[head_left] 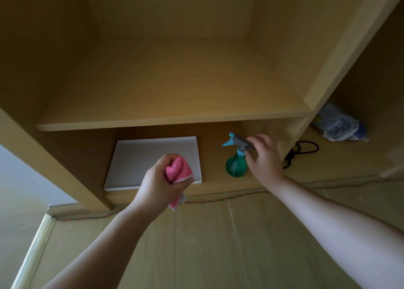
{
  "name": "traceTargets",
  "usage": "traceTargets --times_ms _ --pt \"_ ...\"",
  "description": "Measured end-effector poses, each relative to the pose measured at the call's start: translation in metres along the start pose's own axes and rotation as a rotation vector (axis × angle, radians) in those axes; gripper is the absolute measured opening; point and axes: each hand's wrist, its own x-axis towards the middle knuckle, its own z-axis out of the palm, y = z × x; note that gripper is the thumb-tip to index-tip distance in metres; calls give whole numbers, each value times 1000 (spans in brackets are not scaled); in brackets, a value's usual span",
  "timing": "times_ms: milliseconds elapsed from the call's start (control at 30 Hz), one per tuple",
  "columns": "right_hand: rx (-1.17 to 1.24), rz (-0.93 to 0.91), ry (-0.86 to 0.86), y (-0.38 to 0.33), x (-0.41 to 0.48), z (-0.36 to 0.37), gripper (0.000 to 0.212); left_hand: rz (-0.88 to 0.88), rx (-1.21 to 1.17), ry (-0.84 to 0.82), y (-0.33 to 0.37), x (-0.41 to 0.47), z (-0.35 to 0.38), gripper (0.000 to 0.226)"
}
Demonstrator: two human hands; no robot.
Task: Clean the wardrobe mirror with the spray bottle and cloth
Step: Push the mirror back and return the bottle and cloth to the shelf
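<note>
Likely fetching. Left hand point(161, 179) grips cloth point(177, 168); right hand point(262, 155) curls round spray bottle point(236, 166), shelf's point(218, 186) right end. Next: lift clear.

Dim, warm, soft; wide-angle edge distortion.

A white board point(142, 157) is covering the low compartment's left floor; the spray bottle point(235, 167) is standing right, under the shelf point(170, 122).
</note>
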Motion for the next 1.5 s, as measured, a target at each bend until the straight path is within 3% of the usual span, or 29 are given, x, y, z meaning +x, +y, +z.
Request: traceTargets --times_ms 100,233,367,467,633,733,800,900,1000,1067,1200,1500 --pt "257 -177 -160 -39 -22 -11 25 14 41 32 -4 2 -2 45" --pt "588 -214 -337 -104 -43 -5 23 -3 21 62 -4 5 -3 50" --pt "713 -207 -419 -139 -44 1 59 23 -52 -5 0 3 -13 52" --pt "696 -181 -402 -144 -39 7 65 34 -24 -63 -1 -1 -19 40" --pt "546 -95 -364 -144 -35 16 45 22 -37 -85 -9 -3 -31 32" --pt "258 -344 -125 -145 -34 14 38 4 -92 9 -10 -2 -33 35" --pt "181 -455 -181 -148 -38 13 52 -28 -173 57 -10 -2 -33 36" --pt "135 -360 -332 -151 -47 21 72 -54 -216 24 -11 -1 -31 37" --pt "250 -312 -293 -147 -51 33 55 -78 -195 7 -16 1 -31 30" --pt "325 -238 -297 -142 -48 39 40 -83 -61 54 -23 3 -32 28" --pt "495 34 -358 -132 -42 52 13 -74 136 162 -47 10 -37 23" --pt "438 389 -290 -118 -8 120 23 -152 188 308 -115 55 -44 38"
